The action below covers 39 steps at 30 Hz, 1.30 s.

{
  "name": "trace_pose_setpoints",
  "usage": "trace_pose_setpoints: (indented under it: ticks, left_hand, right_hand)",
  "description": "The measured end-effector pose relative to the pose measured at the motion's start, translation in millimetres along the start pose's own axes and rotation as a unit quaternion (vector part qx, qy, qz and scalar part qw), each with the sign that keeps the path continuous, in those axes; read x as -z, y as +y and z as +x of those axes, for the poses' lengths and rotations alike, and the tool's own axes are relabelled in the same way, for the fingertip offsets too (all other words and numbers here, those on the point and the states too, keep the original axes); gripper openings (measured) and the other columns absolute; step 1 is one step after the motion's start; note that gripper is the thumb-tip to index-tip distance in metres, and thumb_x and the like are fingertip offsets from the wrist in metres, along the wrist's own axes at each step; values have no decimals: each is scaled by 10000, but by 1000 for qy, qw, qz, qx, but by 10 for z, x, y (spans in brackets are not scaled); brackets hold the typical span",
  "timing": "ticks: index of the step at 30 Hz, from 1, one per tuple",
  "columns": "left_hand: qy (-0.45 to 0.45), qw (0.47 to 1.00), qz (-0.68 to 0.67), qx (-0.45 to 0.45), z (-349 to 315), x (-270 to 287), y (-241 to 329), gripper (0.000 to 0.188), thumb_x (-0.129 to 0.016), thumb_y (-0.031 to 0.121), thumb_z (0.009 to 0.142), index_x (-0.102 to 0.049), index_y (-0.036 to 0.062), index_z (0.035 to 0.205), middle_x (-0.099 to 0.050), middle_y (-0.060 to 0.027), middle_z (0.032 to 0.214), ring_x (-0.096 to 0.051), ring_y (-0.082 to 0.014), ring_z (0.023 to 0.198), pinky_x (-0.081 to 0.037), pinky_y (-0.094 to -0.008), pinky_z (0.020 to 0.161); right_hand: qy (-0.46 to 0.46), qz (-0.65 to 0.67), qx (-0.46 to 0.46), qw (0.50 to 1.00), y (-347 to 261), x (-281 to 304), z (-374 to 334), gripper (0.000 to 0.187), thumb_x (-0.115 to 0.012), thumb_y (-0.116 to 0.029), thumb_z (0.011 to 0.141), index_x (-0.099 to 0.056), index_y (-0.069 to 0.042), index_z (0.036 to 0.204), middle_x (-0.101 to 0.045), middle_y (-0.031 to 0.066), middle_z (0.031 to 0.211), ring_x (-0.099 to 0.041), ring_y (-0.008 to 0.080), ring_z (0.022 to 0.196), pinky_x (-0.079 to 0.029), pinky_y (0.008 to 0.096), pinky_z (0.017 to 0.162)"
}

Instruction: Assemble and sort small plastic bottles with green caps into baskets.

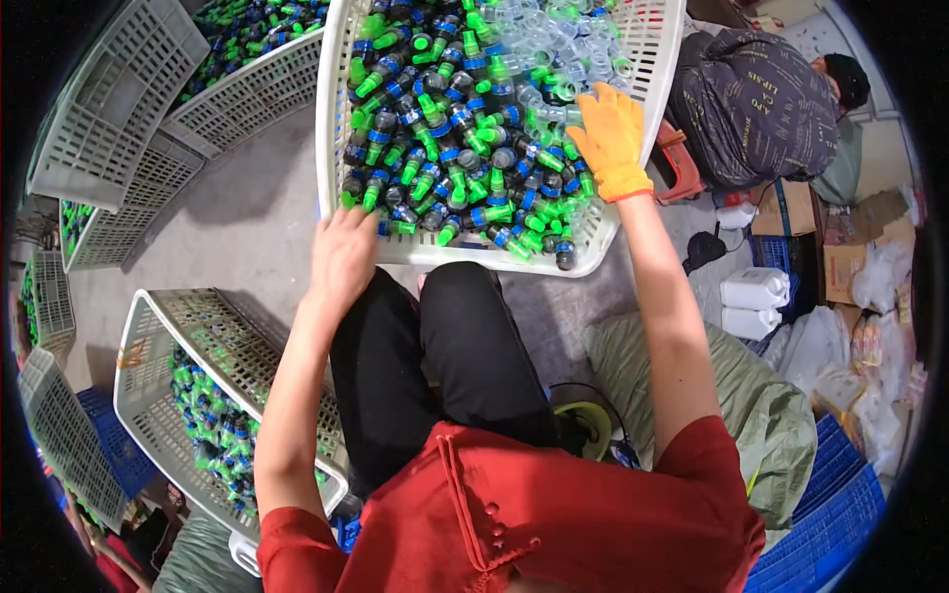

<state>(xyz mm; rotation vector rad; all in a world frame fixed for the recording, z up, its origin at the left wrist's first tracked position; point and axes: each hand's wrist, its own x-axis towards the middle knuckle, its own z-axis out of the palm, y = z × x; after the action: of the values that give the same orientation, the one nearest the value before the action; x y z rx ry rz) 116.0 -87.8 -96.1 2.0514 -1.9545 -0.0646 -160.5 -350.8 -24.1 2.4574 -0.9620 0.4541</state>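
A white plastic basket stands in front of my knees. It is heaped with small green-and-black plastic parts with blue bands. Transparent plastic caps lie in its far right part. My right hand, in an orange knitted glove, rests open over the parts at the right side, fingers spread beside the transparent caps. Bare, my left hand is at the near left corner, with its fingers bent over the rim by some green tips. Whatever those fingers grip is hidden.
A tilted white crate with similar parts stands at my left; more crates are beyond it. To the right are a grey-green sack, white jugs and a person in a dark patterned jacket, bent over. Blue crates lie at the lower right.
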Motion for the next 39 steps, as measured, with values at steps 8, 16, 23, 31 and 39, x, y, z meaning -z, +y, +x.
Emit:
trace_pose_setpoints:
  ticks: [8, 16, 23, 31, 39]
  left_hand:
    - [-91, 992, 76, -43, 323, -351, -55, 101, -567, 79, 785, -607, 96, 876, -644, -104, 852, -582, -246, 896, -438, -369, 791]
    - [10, 947, -318, 38, 101, -106, 158, 261, -634, 96, 790, -500, 26, 1002, -608, -141, 821, -624, -272, 792, -489, -377, 669]
    - [-108, 755, -625, 167, -409, 439, 789, 318, -642, 49, 757, -405, 13, 965, -540, -140, 767, -605, -257, 687, -489, -382, 636]
    - [-49, 936, -344, 57, -677, 615, 931, 302, -626, 24, 767, -426, 20, 993, -597, -201, 745, -622, -394, 675, -491, -453, 619]
    - [-52, 963, -249, 85, -668, 659, 979, 204, -613, 36, 762, -473, 19, 909, -625, -239, 753, -619, -435, 779, -489, -523, 635]
  right_hand:
    - [28, 185, -34, 982, -114, 213, -45, 310, -678, -208, 789, -609, -68, 1057, -595, 106, 1092, -568, 293, 968, -448, 381, 844]
    - [-54, 762, -296, 573, -969, 718, -511, 194, -549, -100, 928, -557, -6, 1097, -614, 67, 1053, -568, 131, 967, -458, 298, 870]
    - [-84, 757, -176, 624, -1782, 1064, -873, 332, -609, -42, 861, -500, -21, 1174, -601, 86, 1052, -589, 146, 927, -472, 300, 833]
    - [-183, 415, 157, 877, -1687, 1611, -992, 390, -667, -160, 832, -485, -56, 1161, -606, 150, 1018, -633, 304, 855, -499, 344, 719]
    - [-267, 605, -10, 750, -1788, 1651, -965, 409, -715, -222, 795, -488, -45, 1085, -622, 152, 954, -632, 336, 831, -482, 403, 606]
